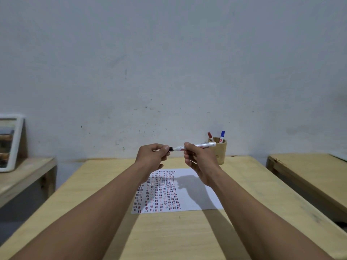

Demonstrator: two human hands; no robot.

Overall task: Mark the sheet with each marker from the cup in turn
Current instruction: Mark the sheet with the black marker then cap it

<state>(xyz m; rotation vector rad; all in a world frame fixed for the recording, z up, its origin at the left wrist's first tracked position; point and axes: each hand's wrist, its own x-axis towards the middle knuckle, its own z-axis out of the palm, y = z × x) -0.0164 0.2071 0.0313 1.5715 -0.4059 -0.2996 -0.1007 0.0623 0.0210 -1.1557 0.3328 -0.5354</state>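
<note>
Both hands are raised above the wooden worktop [187, 237], meeting over the far end of the sheet [199, 192]. The right hand [200, 162] has its fingers curled around the white barrel of a marker [199, 145], which lies roughly level, its tail end pointing right toward the cup [220, 152]. The left hand [152, 156] pinches the marker's black cap [170, 149] between thumb and forefinger, with the other fingers loosely curled beneath; whether the cap is seated or partly off cannot be told. The sheet lies flat on the worktop below the hands, its left part covered with columns of short red and dark strokes. The wooden cup stands at the worktop's far edge, just beyond the right hand, with a red-capped marker [210, 136] and a blue-capped marker [222, 135] standing in it.
</note>
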